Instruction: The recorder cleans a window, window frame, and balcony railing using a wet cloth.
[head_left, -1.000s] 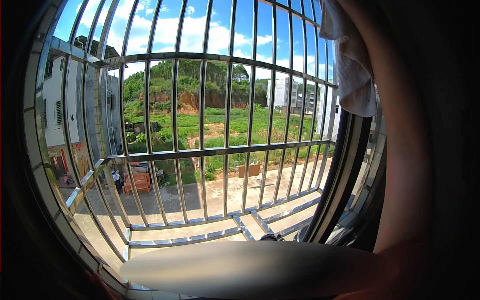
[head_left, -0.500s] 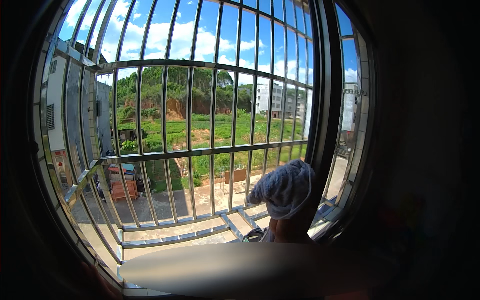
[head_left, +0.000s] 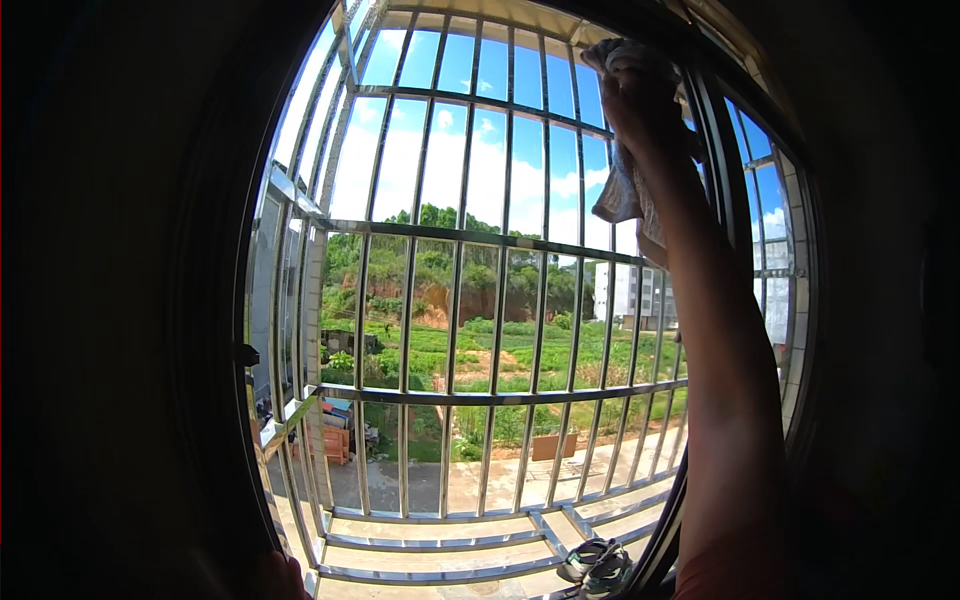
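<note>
My right arm reaches up along the right side of the window. At its end, my right hand (head_left: 640, 105) is closed on a grey-blue cloth (head_left: 622, 190) near the top right corner of the opening. Part of the cloth is bunched above the fingers, and loose folds hang below. The cloth is by the glass beside the dark window frame (head_left: 716, 150); whether it touches cannot be seen. Low at the left edge of the opening, a dim bit of my left hand (head_left: 287, 577) shows against the frame, its fingers mostly lost in shadow.
A metal security grille (head_left: 500, 397) of upright and cross bars encloses the outside of the window. A pair of shoes (head_left: 597, 565) rests on its bottom bars. Beyond lie a paved yard, green plots, a wooded hill and a white building (head_left: 620, 292).
My right hand has risen with the cloth from the lower right of the window to its upper right corner. The cloth now hangs in loose folds. The view has shifted too.
</note>
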